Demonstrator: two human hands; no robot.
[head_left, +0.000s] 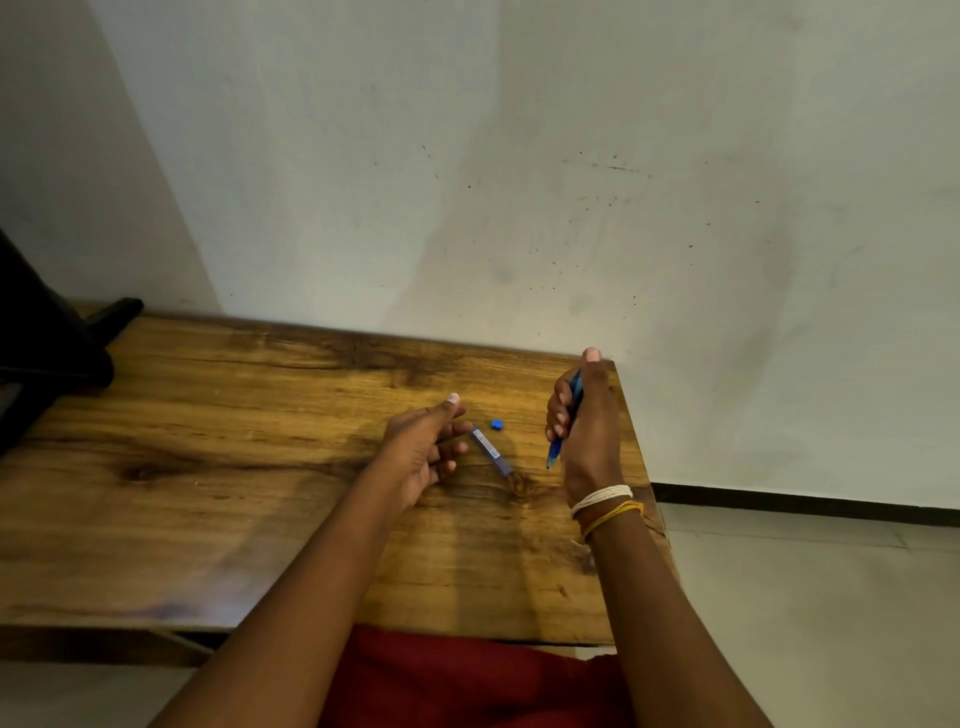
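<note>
a slim blue pen (556, 449) with a dark tip is held nearly upright above the surface (234, 415), at 3 o'clock of a narrow bluish tube (491, 451), with its tip aimed toward 7 o'clock. the barrel is clasped by the right grip (584, 431), fingers curled round it and thumb raised toward 12 o'clock. the left grip (423, 449) is seen loosely spread, nothing held, with the tube laid at its 3 o'clock. a small blue cap (496, 424) is set at the tube's 1 o'clock.
</note>
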